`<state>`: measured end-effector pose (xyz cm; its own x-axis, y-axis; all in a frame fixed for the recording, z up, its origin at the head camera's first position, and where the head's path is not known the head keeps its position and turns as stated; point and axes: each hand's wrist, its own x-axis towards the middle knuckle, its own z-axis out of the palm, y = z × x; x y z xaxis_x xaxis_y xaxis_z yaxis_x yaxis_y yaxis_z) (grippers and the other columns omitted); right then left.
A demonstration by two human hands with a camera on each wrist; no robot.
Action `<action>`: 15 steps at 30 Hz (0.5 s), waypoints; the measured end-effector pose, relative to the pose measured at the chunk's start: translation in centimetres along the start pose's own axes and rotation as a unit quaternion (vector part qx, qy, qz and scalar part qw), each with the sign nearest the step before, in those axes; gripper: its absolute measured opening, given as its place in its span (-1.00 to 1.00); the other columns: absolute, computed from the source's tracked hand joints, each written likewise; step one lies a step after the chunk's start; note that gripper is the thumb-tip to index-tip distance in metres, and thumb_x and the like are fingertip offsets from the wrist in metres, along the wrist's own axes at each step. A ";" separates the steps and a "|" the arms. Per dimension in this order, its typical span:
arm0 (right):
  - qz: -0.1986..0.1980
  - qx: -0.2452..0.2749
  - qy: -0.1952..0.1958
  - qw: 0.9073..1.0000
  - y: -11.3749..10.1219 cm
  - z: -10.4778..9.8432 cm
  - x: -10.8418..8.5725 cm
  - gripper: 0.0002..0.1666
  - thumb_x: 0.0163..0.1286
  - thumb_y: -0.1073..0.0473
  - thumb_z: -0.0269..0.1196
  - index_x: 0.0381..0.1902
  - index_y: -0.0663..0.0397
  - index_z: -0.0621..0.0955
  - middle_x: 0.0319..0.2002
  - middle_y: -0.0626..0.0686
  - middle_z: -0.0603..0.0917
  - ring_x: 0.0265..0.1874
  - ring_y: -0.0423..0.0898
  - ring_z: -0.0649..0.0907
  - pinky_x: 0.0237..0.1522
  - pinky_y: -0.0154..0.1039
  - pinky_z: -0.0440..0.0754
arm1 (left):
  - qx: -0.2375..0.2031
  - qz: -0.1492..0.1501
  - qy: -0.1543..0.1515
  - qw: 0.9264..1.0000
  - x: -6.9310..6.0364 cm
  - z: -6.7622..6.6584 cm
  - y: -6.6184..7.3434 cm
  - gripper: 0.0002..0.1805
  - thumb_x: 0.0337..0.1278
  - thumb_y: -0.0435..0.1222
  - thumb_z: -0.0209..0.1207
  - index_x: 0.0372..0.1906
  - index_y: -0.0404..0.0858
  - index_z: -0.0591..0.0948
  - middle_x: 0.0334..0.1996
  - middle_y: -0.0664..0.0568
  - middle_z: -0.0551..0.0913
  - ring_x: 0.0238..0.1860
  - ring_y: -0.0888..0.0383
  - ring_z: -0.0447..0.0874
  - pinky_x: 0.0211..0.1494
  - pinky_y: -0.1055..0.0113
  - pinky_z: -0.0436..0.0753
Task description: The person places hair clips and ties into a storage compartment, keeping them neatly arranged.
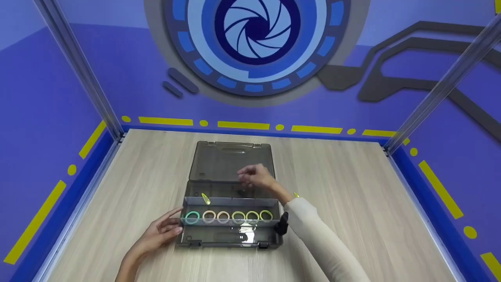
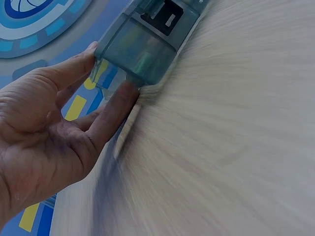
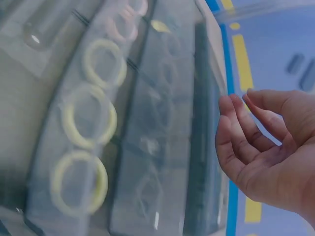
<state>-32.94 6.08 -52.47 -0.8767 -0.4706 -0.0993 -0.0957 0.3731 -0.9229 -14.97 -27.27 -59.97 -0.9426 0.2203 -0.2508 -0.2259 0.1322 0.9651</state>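
Observation:
A grey see-through plastic case lies with its lid folded back. A row of rings that look like hair ties stands in its middle: one teal ring, two peach rings, then three yellow rings. Behind them, toward the left, sits a yellow snap hair clip. My left hand holds the case's left end, thumb near the front corner and a finger at the upper edge. Over the back of the case hovers my right hand, fingers loosely bent and nothing visible between them.
A small yellow piece shows on the wooden table behind my right wrist, partly hidden. A black object is by the case's right end, beside the sleeve. Blue printed walls and metal posts border the table.

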 end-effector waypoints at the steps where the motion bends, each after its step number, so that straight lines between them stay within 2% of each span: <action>1: 0.001 0.014 -0.001 1.000 0.1 -0.6 0.0 -0.73 0.46 0.41 0.19 0.01 0.53 0.65 -0.18 0.40 0.77 -0.44 -0.10 0.75 -0.35 -0.28 0.73 | -0.002 0.001 0.000 1.000 0.0 0.0 0.0 -0.16 0.41 -0.25 0.24 0.62 -0.28 0.09 0.32 -0.44 0.38 0.14 0.16 0.58 0.13 0.42 0.65; 4: 0.012 0.050 0.003 0.999 0.2 -2.6 0.0 -0.70 0.49 0.40 0.16 0.06 0.55 0.62 -0.15 0.43 0.74 -0.45 -0.23 0.70 -0.34 -0.36 0.70 | -0.004 0.004 0.001 1.000 0.0 0.0 0.0 -0.16 0.40 -0.26 0.25 0.62 -0.30 0.09 0.31 -0.43 0.39 0.12 0.15 0.58 0.11 0.42 0.65; 7: 0.033 0.066 0.014 0.997 0.6 -4.8 -0.3 -0.67 0.51 0.37 0.15 0.11 0.54 0.59 -0.18 0.31 0.75 -0.44 -0.27 0.66 -0.34 -0.42 0.67 | -0.002 0.001 0.005 1.000 0.0 0.1 0.0 -0.16 0.40 -0.26 0.26 0.61 -0.30 0.10 0.31 -0.41 0.41 0.12 0.13 0.58 0.10 0.42 0.65; 11: 0.055 0.061 0.031 0.996 1.8 -7.4 -0.8 -0.63 0.51 0.34 0.16 0.15 0.53 0.57 -0.27 0.10 0.75 -0.41 -0.26 0.65 -0.32 -0.42 0.66 | 0.011 -0.011 0.015 1.000 0.1 0.2 0.1 -0.17 0.39 -0.24 0.26 0.61 -0.27 0.13 0.30 -0.38 0.42 0.14 0.10 0.58 0.11 0.40 0.64; 15: 0.073 0.042 0.049 0.995 3.6 -9.4 -1.7 -0.59 0.49 0.32 0.16 0.18 0.53 0.55 -0.24 0.14 0.77 -0.38 -0.22 0.71 -0.26 -0.35 0.71 | 0.022 -0.023 0.031 0.999 0.1 0.2 0.2 -0.18 0.38 -0.22 0.28 0.60 -0.23 0.18 0.30 -0.35 0.44 0.16 0.07 0.58 0.11 0.38 0.64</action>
<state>-36.24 15.75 -52.12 -0.9209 -0.3337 -0.2014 0.0720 0.3623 -0.9293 -15.06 -27.00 -59.86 -0.9450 0.1535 -0.2887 -0.2600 0.1826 0.9482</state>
